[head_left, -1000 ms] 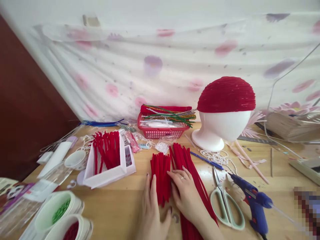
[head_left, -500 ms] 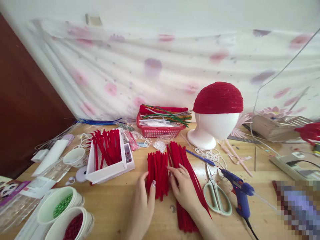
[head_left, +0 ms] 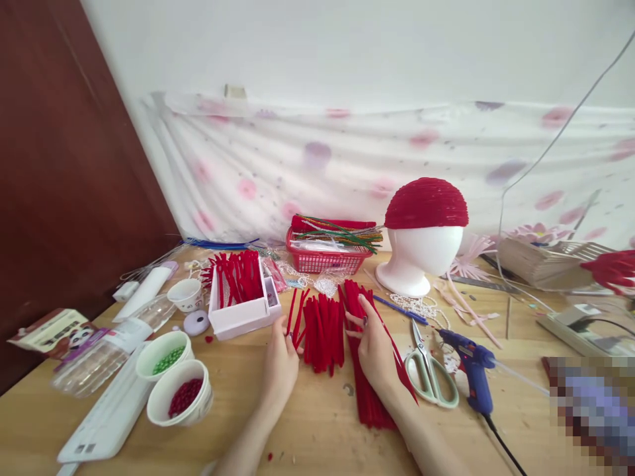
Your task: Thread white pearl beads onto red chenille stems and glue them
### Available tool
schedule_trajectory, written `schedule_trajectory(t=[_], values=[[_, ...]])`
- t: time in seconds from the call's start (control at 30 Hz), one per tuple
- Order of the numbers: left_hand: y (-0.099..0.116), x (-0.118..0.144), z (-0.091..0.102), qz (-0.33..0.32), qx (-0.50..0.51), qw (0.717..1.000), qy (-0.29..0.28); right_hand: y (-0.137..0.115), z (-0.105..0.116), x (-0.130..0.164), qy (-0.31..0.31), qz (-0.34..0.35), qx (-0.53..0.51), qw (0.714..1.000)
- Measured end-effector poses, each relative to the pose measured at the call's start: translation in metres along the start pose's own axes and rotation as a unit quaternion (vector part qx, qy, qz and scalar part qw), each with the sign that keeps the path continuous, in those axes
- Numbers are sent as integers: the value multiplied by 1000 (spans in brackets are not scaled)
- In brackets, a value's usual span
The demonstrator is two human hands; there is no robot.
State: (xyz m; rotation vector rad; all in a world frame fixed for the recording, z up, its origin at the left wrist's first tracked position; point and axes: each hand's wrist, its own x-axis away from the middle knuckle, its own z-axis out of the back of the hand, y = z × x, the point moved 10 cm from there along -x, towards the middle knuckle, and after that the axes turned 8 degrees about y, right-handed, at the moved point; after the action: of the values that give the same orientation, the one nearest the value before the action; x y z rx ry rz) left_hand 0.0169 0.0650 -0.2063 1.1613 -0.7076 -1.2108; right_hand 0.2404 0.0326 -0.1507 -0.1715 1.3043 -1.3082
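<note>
My left hand (head_left: 282, 360) is closed on a few short red pipe cleaners (head_left: 296, 316), which stand up from its fingers at the left of the short pile. That pile of short red pipe cleaners (head_left: 322, 334) lies on the table between my hands. My right hand (head_left: 376, 344) rests over the bundle of long red pipe cleaners (head_left: 372, 403), fingers apart and partly covering it. Right of this bundle lie scissors (head_left: 431, 377) with pale green handles and a blue glue gun (head_left: 473, 370). A white foam head (head_left: 421, 254) wears a red cap (head_left: 426, 203) of wound strands.
A white box (head_left: 243, 324) of red pieces stands left, near cups of green beads (head_left: 169, 359) and red beads (head_left: 186, 396). Behind is a red basket (head_left: 325, 263) of pipe cleaners. A blue pen (head_left: 399, 309), bead strings (head_left: 421, 307) and a power strip (head_left: 570, 334) lie right.
My left hand has lifted a few short pipe cleaners off the left of the pile. My right hand has moved from the short pile onto the long bundle. The view has shifted.
</note>
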Motion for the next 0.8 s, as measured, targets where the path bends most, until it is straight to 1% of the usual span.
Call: schedule_trajectory(t=[0.13,0.23,0.3,0.37,0.47,0.57,0.63,0.7,0.8], values=[[7,-6,14,-30,-9,999,38,-7,8,-2,15,10,19,1000],[10,-9,15,-45,-21,998,41,-20,8,0,-8,30,35,999],[12,-9,10,-52,-37,998,19,-33,4,2,-35,58,42,997],[15,-8,7,-62,-60,996,1,-50,-6,6,-83,102,45,990],[26,-5,13,-87,-105,991,12,-73,-27,18,-185,173,51,966],[40,1,20,-118,-144,982,16,-84,-43,33,-257,206,75,941],[50,7,17,-142,-158,977,-2,-86,-50,40,-279,212,96,931],[58,14,12,-161,-164,973,-25,-86,-54,45,-289,215,115,926],[63,22,8,-167,-172,970,-43,-83,-57,45,-280,210,145,926]])
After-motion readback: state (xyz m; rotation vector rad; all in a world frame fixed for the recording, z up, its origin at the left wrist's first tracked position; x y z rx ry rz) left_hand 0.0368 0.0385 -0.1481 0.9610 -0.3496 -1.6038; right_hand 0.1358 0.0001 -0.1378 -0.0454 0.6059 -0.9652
